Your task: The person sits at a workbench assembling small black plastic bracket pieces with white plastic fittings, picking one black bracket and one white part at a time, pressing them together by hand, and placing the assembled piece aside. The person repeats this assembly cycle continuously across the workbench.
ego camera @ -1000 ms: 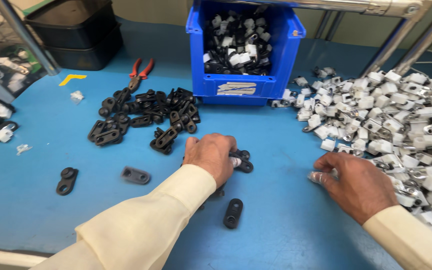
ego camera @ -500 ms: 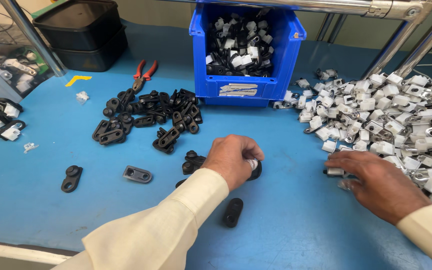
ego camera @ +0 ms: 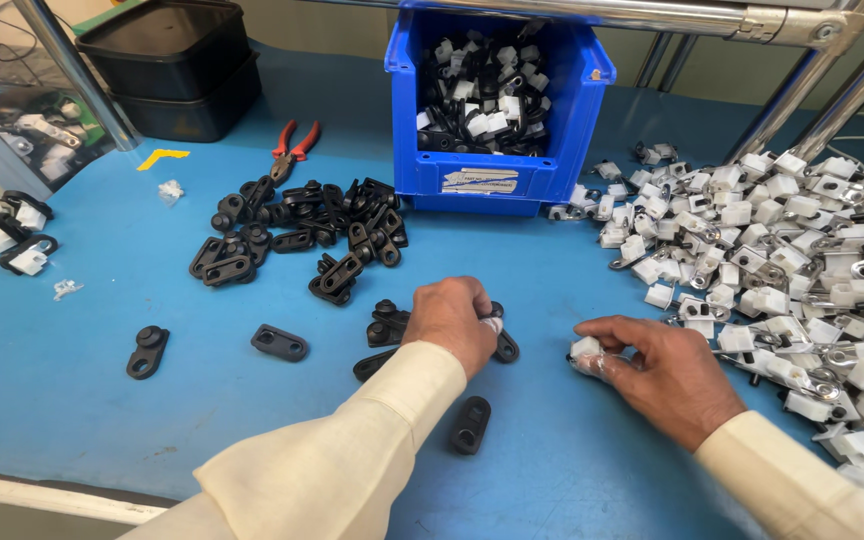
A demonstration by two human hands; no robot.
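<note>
The right hand (ego camera: 667,375) has been drawing in from the white heap (ego camera: 802,260), its grip pinching a white clip (ego camera: 586,350). The left hand (ego camera: 449,318) is closing over a black piece (ego camera: 505,345), just left of that clip on the counter (ego camera: 72,400).

We see a few black plastic links (ego camera: 388,325) lying flat on the blue table, partly hidden under our left hand; one end (ego camera: 505,347) sticks out to the right of it. A small white clip (ego camera: 586,352) sits pinched at the fingertips of our right hand, low to the table, slightly blurred, just left of the heap of white clips (ego camera: 802,270).
</note>
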